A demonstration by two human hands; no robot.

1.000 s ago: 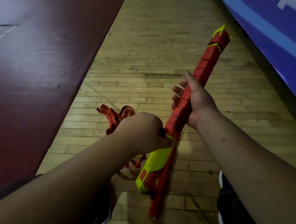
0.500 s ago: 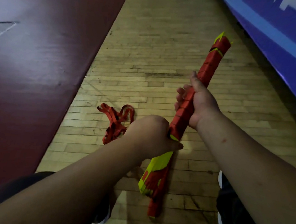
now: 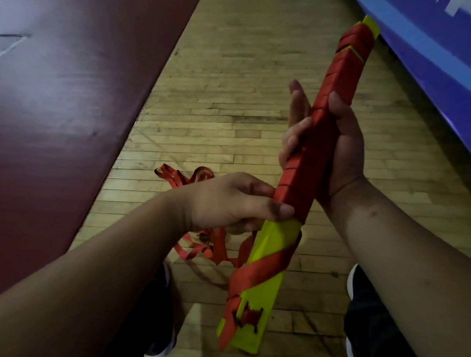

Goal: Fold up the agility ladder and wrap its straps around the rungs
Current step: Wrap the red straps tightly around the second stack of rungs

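Note:
The folded agility ladder is a long bundle of yellow rungs, its upper part tightly wound in red strap. It slants from lower middle up to the right. My right hand grips the wound middle of the bundle, thumb on top and fingers around its left side. My left hand holds the bundle just below, thumb pressed on the last red turn. One loose red strap turn crosses the bare yellow part. The remaining loose strap trails behind my left hand onto the floor.
I stand on a wooden plank floor. A dark red painted area fills the left. A blue padded wall runs along the right. My two dark shoes are at the bottom.
The bundle has come closer and steeper, and turned to show its yellow face. My right hand regripped it, my left thumb now lies on the wrap, and a strap turn crosses the yellow part.

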